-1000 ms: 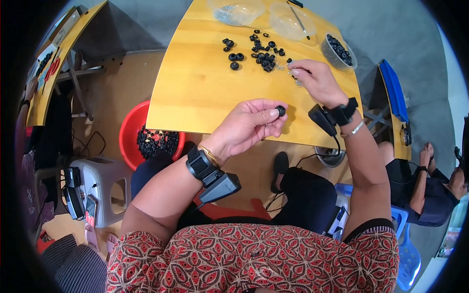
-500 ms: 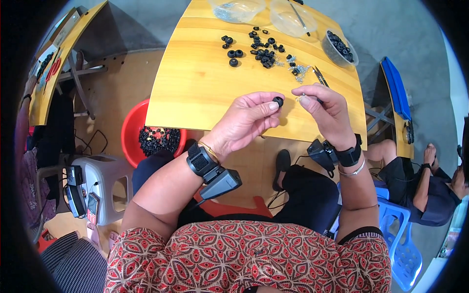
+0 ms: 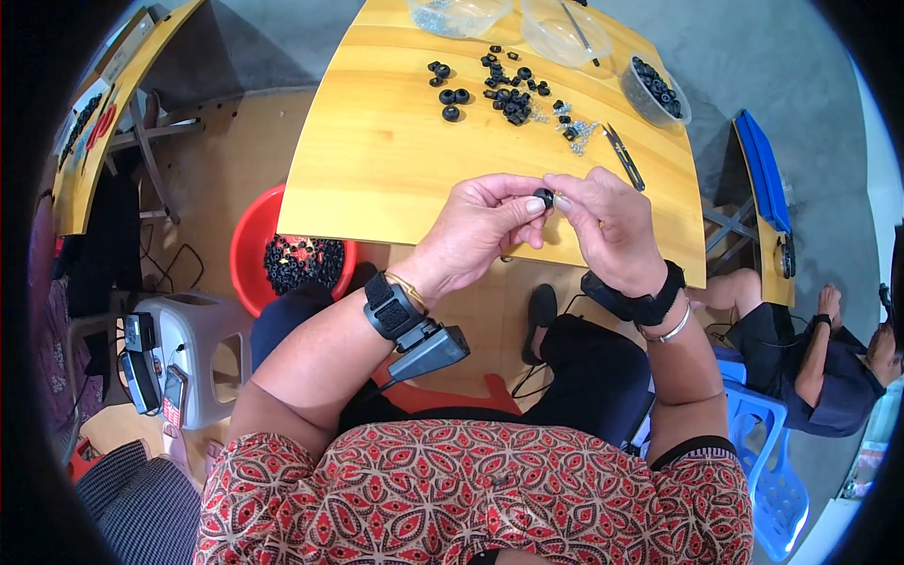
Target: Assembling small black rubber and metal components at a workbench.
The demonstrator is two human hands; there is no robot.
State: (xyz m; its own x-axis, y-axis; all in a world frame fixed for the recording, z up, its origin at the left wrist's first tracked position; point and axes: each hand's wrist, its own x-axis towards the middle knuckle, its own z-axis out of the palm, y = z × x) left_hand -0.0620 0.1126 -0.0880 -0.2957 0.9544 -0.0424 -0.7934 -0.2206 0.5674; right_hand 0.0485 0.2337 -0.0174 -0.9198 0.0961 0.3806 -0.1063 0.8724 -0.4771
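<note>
My left hand (image 3: 480, 224) pinches a small round black part (image 3: 543, 197) between thumb and forefinger, just past the table's near edge. Its face shows a pale spot. My right hand (image 3: 610, 226) meets it there, its thumb and forefinger closed at the part's right side. Whatever those right fingertips hold is too small and covered to make out. Beyond them, tweezers (image 3: 623, 158) lie on the wooden table (image 3: 377, 179). Several loose black parts (image 3: 513, 105) and a scatter of small silvery pieces (image 3: 582, 137) lie farther up the tabletop.
A clear tub of black parts (image 3: 656, 89) stands at the table's right edge. Two clear bowls sit at the far edge, one being a shallow bowl (image 3: 565, 38) with a thin rod across it. Left of the table, a red basin (image 3: 247, 254) holds more black parts. Other people sit on both sides.
My right hand has moved left and closed in on the black part, which was apart from it before. The tweezers, partly covered earlier, now show in full. My left hand has stayed nearly still.
</note>
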